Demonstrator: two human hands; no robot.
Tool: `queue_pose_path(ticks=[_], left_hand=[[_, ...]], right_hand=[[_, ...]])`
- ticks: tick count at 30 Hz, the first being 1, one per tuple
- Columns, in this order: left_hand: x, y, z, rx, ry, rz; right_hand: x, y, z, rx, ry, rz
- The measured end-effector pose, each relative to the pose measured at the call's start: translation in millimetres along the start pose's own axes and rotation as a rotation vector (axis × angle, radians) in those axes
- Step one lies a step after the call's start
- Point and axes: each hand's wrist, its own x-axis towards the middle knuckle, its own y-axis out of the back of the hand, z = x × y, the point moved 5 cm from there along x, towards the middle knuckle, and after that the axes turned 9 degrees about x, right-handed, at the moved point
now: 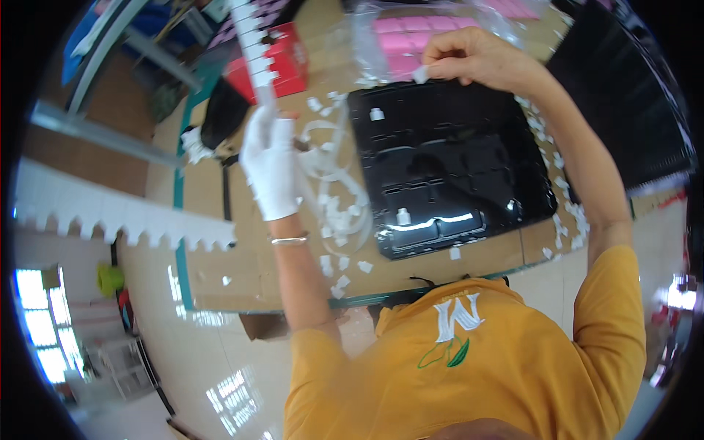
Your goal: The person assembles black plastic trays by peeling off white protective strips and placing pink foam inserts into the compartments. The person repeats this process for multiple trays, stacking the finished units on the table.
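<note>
My left hand [271, 165], in a white glove, has its fingers closed around the lower end of a white notched strip [253, 44] that extends away from me. My bare right hand [477, 59] pinches a small white tab [420, 74] at the far edge of a glossy black plastic tray [458, 147]. This tray lies flat on the table and has shallow moulded recesses. Two similar pieces sit on its left part, a far tab [377, 114] and a near tab [402, 216]. Part of my gloved hand is blurred.
Loose white scraps [341, 220] and curled strips lie left of the tray. Beyond it are pink blocks [411, 33] in clear plastic; a red box [282, 62] stands far left. Another toothed white strip [125, 209] crosses the left side. A large black panel [623, 103] is at right.
</note>
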Motion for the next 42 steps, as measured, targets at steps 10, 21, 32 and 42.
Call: queue_pose_path(ticks=[10,21,32,42], left_hand=[[7,-8,0,-0.032,0.078,0.148],[-7,-4,-2,0.057,0.147,0.119],[-19,-22,9,-0.023,0.115,0.031],[-10,-2,6,0.803,-0.558,0.350]], right_hand=[[-48,72,166,-0.764,-0.066,-0.177],[-16,57,189,-0.961,-0.446,-0.146],[73,-83,-10,0.320,0.112,0.367],[81,-105,-56,0.589,-0.040,0.184]])
